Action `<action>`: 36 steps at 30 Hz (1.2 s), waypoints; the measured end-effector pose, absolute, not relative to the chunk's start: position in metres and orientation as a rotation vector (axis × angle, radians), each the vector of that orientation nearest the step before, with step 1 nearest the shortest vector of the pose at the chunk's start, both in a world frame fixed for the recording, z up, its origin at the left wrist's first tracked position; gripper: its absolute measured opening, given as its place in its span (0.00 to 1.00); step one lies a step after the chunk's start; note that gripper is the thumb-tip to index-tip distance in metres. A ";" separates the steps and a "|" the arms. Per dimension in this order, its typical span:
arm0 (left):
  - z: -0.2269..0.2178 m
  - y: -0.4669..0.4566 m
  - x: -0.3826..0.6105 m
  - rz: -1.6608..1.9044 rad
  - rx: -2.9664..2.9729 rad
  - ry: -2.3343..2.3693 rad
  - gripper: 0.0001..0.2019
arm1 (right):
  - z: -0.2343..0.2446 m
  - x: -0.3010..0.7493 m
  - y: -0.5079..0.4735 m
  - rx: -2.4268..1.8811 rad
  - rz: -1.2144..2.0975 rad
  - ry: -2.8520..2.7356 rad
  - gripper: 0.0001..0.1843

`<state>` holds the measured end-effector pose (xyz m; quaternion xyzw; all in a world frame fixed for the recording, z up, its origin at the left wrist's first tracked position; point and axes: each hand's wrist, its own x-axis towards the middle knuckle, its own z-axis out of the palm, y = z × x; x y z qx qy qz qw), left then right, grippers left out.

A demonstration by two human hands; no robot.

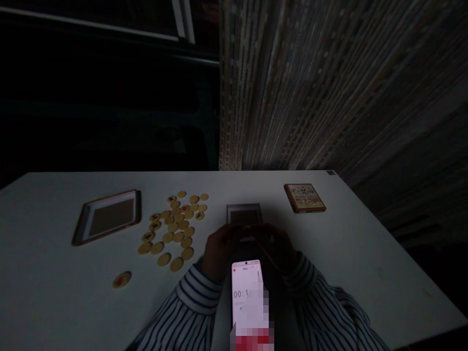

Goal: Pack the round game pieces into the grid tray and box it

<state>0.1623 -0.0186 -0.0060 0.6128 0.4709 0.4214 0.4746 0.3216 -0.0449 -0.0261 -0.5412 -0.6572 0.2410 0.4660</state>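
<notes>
My left hand [222,249] and my right hand [278,245] meet over the near part of a shallow box tray [243,206]. Their fingers are bent and the fingertips come together; it is too dark to make out what they hold. To the left of my left hand lie several round Chinese chess pieces [178,218], most blank side up, a few showing black or red characters. One red-marked piece [122,279] lies apart, nearer to me. Below my hands a lit phone [245,292] shows a timer, part of its screen blurred out.
An open box lid [83,223] lies at the left of the white table [347,273]. At the right back is a closed box [304,197] with a printed cover. A string curtain [292,87] hangs behind the table; the room is dim.
</notes>
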 end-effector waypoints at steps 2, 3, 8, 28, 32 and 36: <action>-0.006 -0.019 0.162 1.026 1.482 1.165 0.11 | -0.026 0.321 -0.045 -1.326 0.581 -1.623 0.11; -0.006 -0.019 0.162 1.023 1.473 1.160 0.12 | -0.026 0.321 -0.044 -1.326 0.578 -1.628 0.11; -0.006 -0.020 0.163 1.001 1.467 1.146 0.12 | -0.025 0.321 -0.045 -1.319 0.580 -1.629 0.11; -0.003 -0.020 0.164 0.995 1.474 1.106 0.10 | -0.028 0.323 -0.044 -1.233 0.578 -1.650 0.09; -0.004 -0.019 0.163 0.999 1.532 1.117 0.11 | -0.027 0.322 -0.044 -1.216 0.557 -1.671 0.10; -0.004 -0.019 0.162 0.987 1.561 1.124 0.10 | -0.028 0.322 -0.043 -1.188 0.510 -1.710 0.10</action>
